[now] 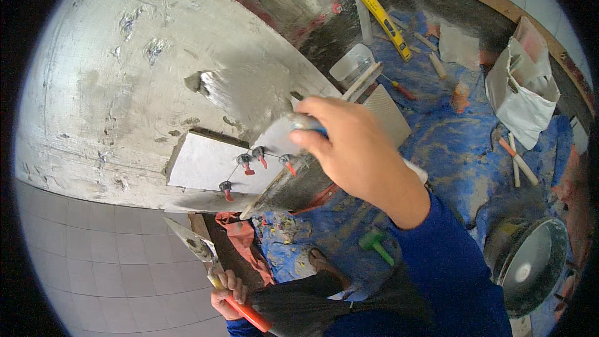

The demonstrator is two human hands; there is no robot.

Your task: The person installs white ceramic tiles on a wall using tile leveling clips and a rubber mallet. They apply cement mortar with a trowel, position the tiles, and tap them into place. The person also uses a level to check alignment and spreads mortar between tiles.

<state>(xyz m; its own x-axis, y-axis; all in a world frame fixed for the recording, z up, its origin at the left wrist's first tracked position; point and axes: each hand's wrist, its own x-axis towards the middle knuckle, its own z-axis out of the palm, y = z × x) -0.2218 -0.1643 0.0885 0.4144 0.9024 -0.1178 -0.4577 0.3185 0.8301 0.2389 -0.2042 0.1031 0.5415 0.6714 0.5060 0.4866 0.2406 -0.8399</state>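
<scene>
My right hand (352, 150) is closed around the bluish handle of a flat trowel (249, 90). The trowel's metal blade lies against the pale plastered surface (81, 81) and is smeared by motion. A dab of grey mortar (198, 80) shows at the blade's far left. Just below are white tiles (203, 165), with several black-and-red levelling clips (244, 163) along their joints. At the lower left, my left hand (229, 296) grips a pointed trowel (193, 240) by its orange-red handle, the blade pointing up and left, soiled with mortar.
A blue sheet (443, 150) covers the floor. On it are a green mallet (375, 244), a hammer (518, 159), a white bag (524, 84) and a dark bucket (530, 265). A yellow spirit level (371, 6) leans at the top, near a clear plastic tub (350, 63).
</scene>
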